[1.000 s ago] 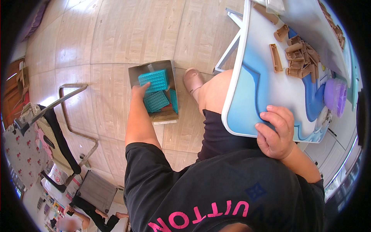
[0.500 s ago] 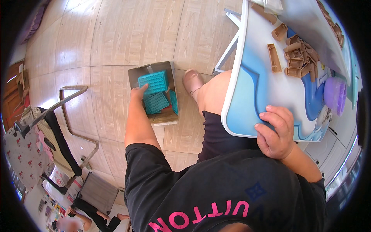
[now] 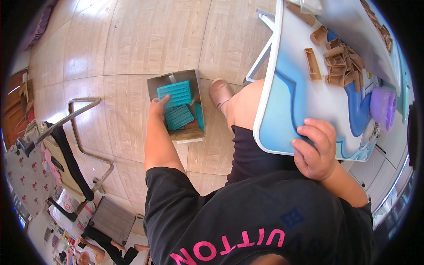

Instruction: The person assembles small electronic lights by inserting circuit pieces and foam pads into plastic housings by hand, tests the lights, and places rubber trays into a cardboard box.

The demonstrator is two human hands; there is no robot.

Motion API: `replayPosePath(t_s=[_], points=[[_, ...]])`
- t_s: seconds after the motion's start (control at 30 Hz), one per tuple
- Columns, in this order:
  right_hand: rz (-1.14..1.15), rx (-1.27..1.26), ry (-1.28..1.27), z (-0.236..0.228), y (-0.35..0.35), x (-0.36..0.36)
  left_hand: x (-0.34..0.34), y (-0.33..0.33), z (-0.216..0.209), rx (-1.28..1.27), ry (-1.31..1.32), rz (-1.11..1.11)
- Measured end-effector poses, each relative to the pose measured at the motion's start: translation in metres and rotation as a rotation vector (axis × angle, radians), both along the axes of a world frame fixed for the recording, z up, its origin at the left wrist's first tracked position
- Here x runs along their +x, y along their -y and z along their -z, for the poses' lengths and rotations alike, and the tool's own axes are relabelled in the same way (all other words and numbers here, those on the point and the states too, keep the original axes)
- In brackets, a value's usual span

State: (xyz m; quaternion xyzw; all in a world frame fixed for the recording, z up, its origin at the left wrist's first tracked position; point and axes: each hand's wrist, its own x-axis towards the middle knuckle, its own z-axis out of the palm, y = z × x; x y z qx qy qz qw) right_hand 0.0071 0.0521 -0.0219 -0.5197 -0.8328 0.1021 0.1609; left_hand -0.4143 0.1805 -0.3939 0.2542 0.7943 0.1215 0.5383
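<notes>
A cardboard box [image 3: 196, 84] stands on the floor to the left of my leg, holding several teal rectangular pieces with rows of small raised cells. My left hand [image 3: 158, 106] reaches into it at the left side, its thumb over the edge of the upper teal piece [image 3: 175, 92]; the other fingers are hidden behind it. Below this lies another teal piece [image 3: 179, 117], tilted. On the right, my right hand [image 3: 316, 150] rests on the near edge of the blue-and-white table [image 3: 276, 128], fingers bent but apart, with nothing in them.
Brown plastic parts [image 3: 338, 66] are heaped on the table, with a single long one [image 3: 313, 64] beside them. A purple container [image 3: 383, 108] stands at the table's right side. To the left is a metal-framed chair [image 3: 73, 128]; another person [image 3: 90, 254] sits at the lower left.
Very little differs. My left arm and the teal piece have shifted slightly within the box; my right hand stays on the table edge.
</notes>
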Motion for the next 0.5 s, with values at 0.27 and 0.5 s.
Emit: replayPosePath(t_s=[0.27,0.5], points=[[0.003,0.034,-0.032,0.001,0.000,-0.002,0.008,0.019,-0.016,0.161,0.481,-0.249],[0.012,0.082,-0.063,0.001,0.000,-0.003,0.008,0.015,-0.093,0.319,0.690,-0.312]])
